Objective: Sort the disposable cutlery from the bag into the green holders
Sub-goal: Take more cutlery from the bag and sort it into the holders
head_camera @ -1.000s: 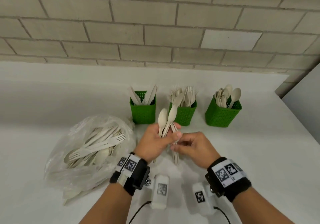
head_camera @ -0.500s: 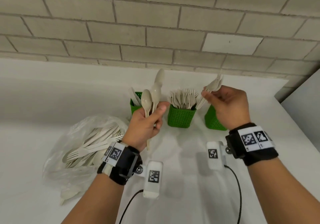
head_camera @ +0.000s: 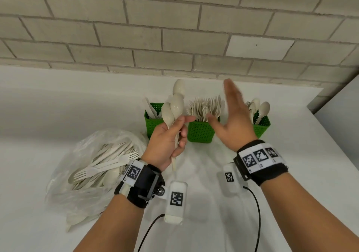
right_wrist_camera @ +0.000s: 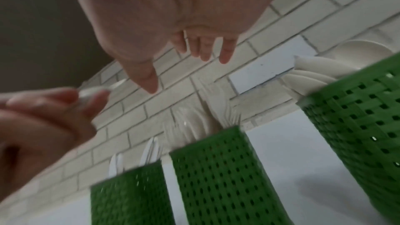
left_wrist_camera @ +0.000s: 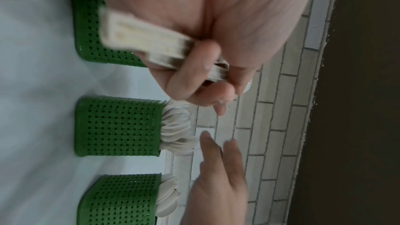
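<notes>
My left hand point(head_camera: 182, 129) grips three beige spoons point(head_camera: 175, 105) by their handles, bowls up, in front of the left green holder point(head_camera: 153, 124), which has a few knives in it. In the left wrist view the handles point(left_wrist_camera: 151, 45) sit in my curled fingers. My right hand point(head_camera: 231, 107) is empty, with straight fingers, raised beside the forks in the middle holder point(head_camera: 201, 133). The right holder point(head_camera: 262, 126) has spoons in it. A clear plastic bag point(head_camera: 64, 174) with several forks and spoons lies at the left.
All of this sits on a white counter point(head_camera: 291, 174) against a grey brick wall point(head_camera: 174, 28). The counter's right edge runs beside a pale wall panel point(head_camera: 342, 115). Cables trail from my wrist cameras near the bottom of the view.
My right hand held a bunch of forks over the middle holder half a second ago; now it is empty and spread. The left hand has kept the spoons raised.
</notes>
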`<control>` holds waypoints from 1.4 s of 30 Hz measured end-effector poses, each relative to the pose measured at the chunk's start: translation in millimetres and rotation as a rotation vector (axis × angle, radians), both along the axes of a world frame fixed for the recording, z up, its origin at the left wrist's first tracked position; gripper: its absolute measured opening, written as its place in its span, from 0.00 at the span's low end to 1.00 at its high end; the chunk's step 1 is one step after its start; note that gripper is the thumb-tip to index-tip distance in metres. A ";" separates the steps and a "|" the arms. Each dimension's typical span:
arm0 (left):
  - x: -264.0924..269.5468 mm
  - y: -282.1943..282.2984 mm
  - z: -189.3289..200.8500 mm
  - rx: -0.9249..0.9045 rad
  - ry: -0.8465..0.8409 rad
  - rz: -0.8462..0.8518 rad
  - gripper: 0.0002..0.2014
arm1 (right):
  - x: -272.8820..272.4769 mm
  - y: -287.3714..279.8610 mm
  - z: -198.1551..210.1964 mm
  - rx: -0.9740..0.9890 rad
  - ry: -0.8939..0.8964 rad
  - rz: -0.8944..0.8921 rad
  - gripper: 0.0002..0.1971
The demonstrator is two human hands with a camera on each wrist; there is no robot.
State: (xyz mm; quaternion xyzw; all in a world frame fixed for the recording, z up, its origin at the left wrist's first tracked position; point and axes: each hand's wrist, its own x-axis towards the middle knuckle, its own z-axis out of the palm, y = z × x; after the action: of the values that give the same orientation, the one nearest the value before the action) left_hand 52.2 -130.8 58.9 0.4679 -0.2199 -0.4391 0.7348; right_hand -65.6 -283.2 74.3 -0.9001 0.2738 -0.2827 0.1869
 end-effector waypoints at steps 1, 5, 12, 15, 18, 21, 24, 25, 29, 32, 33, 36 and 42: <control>-0.8 -1.1 -0.5 -0.003 -0.012 -0.009 0.14 | 1.1 3.5 -5.9 -0.052 0.154 0.051 0.41; -5.3 -1.6 -0.4 -0.009 -0.096 -0.071 0.16 | 1.8 8.9 -14.9 -0.024 0.267 0.139 0.34; -13.1 -1.0 -5.4 0.090 -0.376 -0.118 0.18 | 8.1 45.5 28.9 0.465 -0.302 0.069 0.04; -15.3 -1.5 -7.9 0.103 -0.448 -0.103 0.16 | 7.3 53.3 24.7 0.509 -0.259 0.054 0.08; -16.5 -2.0 -15.4 0.102 -0.573 -0.028 0.15 | 8.0 53.0 18.6 0.558 -0.324 0.006 0.06; -19.8 -2.5 -21.4 0.109 -0.662 0.041 0.13 | 9.3 52.6 15.0 0.646 -0.369 -0.005 0.08; -20.9 -1.9 -23.5 0.093 -0.816 0.070 0.09 | 9.9 53.1 15.9 0.652 -0.461 -0.019 0.12; -21.0 -0.9 -24.1 0.086 -0.888 0.061 0.08 | 9.9 52.4 17.4 0.630 -0.486 -0.026 0.14; -25.4 0.6 -22.2 0.065 -0.984 0.012 0.09 | 10.7 43.3 21.2 0.601 -0.540 -0.040 0.13; -22.7 0.7 -23.2 0.075 -0.943 -0.013 0.13 | 8.4 37.5 22.4 0.660 -0.520 0.034 0.08; -21.2 1.5 -24.4 0.073 -0.934 -0.032 0.13 | 6.9 37.1 24.9 0.714 -0.531 0.062 0.06; -21.0 5.3 -25.5 0.098 -0.936 -0.126 0.13 | 4.2 33.6 28.3 0.767 -0.630 0.061 0.04; -35.3 9.3 -14.2 0.081 -0.754 -0.240 0.14 | 1.0 31.6 22.4 0.825 -0.594 0.055 0.08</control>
State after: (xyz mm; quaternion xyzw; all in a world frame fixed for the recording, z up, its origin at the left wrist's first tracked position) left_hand 16.9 -121.5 44.7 0.5958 -0.5099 -0.3276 0.5271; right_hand -64.6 -251.6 96.6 -0.6391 0.2740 -0.3896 0.6039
